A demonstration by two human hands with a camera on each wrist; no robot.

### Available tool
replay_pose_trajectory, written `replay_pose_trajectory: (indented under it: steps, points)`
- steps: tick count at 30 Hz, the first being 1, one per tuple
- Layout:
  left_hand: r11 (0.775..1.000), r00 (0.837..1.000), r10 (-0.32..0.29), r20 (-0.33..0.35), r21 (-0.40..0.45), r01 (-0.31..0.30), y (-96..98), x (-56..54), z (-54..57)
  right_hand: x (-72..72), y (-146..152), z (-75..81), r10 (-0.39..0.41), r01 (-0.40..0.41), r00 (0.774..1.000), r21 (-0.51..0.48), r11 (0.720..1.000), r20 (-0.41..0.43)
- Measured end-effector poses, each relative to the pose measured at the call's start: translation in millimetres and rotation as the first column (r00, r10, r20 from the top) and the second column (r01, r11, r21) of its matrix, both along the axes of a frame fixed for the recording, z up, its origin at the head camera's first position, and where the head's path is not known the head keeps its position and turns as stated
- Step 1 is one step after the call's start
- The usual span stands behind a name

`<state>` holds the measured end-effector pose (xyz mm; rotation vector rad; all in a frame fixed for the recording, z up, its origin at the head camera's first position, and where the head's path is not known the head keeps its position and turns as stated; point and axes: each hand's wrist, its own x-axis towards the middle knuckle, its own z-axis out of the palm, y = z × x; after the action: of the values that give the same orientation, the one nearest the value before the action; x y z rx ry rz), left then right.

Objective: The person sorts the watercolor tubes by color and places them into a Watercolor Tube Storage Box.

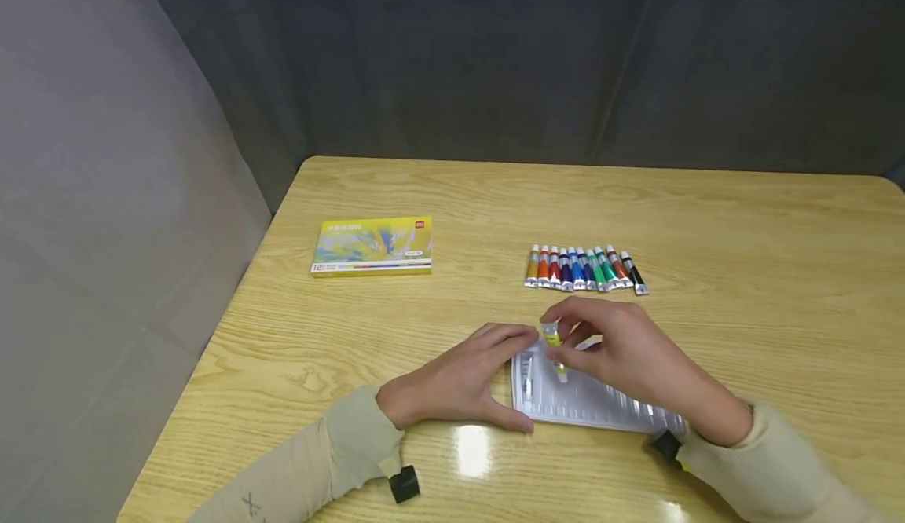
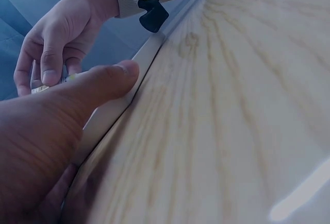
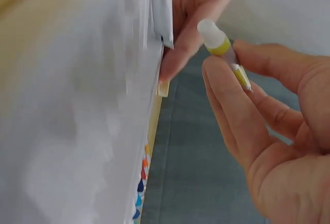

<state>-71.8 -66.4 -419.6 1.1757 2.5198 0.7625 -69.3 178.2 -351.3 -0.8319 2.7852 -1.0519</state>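
Worktop (image 1: 742,272): our left hand (image 1: 463,375), spread wide, likely steadies tray (image 1: 587,424) by its left edge; right hand (image 1: 613,344) pinches yellow tube (image 1: 552,339).

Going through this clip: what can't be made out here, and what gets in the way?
Head view: fine print on the yellow box, too small and blurred.
Head view: part of the tray, covered by the right hand.
Left wrist view: most of the yellow-banded tube, hidden by that hand.
Right wrist view: part of the left hand, cut off by the top edge.
Right wrist view: most of the tube row, behind the tray.
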Motion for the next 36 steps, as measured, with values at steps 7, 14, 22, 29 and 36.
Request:
replay_pose_trajectory:
  steps: [7, 14, 22, 29, 36]
  points:
    - [1.000, 1.000, 0.004, 0.002, -0.005, -0.004, -0.2, 0.3, 2.0, 6.1, -7.7, -4.9, -0.040, 0.040, 0.999, -0.003, 0.999, 0.029]
    - [1.000, 1.000, -0.001, -0.008, -0.010, 0.000, 0.1, 0.2, 1.7, 10.2, -15.1, -12.0, -0.102, 0.102, 0.992, 0.007, 0.995, 0.072]
    - [1.000, 1.000, -0.001, -0.003, -0.005, 0.001, 0.9, 0.1, -0.3, 12.3, -16.6, -13.3, -0.133, 0.130, 0.981, 0.030, 0.991, 0.139]
    - [1.000, 1.000, -0.003, -0.008, -0.001, 0.003, 1.0, 0.4, -0.5, 12.5, -16.9, -16.7, -0.116, 0.109, 0.977, 0.048, 0.993, 0.180]
    - [1.000, 1.000, 0.000, 0.015, 0.005, 0.000, 0.3, 0.5, 0.1, 12.0, -16.8, -19.1, -0.104, 0.093, 0.972, 0.058, 0.994, 0.212]
